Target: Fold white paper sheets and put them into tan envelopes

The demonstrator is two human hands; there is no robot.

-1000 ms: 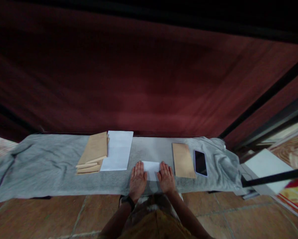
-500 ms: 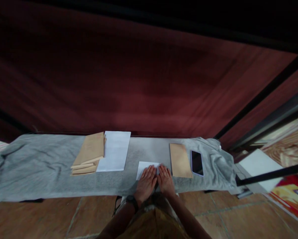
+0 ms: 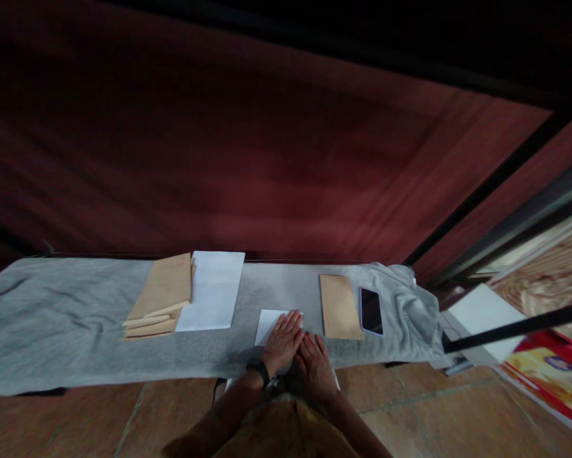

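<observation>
A small folded white sheet of paper (image 3: 266, 324) lies on the grey cloth in front of me. My left hand (image 3: 282, 338) rests flat on the paper's right part, fingers stretched out, and hides much of it. Close beside it, at the paper's lower right corner, my right hand (image 3: 313, 364) lies with its fingers extended and holds nothing. To the right of my hands is a single brown envelope (image 3: 341, 308). Larger white paper (image 3: 212, 289) lies at the left, partly under a stack of several brown envelopes (image 3: 165, 285).
The grey cloth (image 3: 85, 318) covers a long narrow bench. A phone (image 3: 371, 312) lies on it right of the single envelope. A dark red panel (image 3: 276, 159) rises behind the bench. Black bars, a white box (image 3: 486, 318) and a red-yellow package (image 3: 553, 375) are at the right.
My left hand has slid from the small paper's left edge onto its right part. My right hand has drawn back toward me beside it. The view has shifted slightly right.
</observation>
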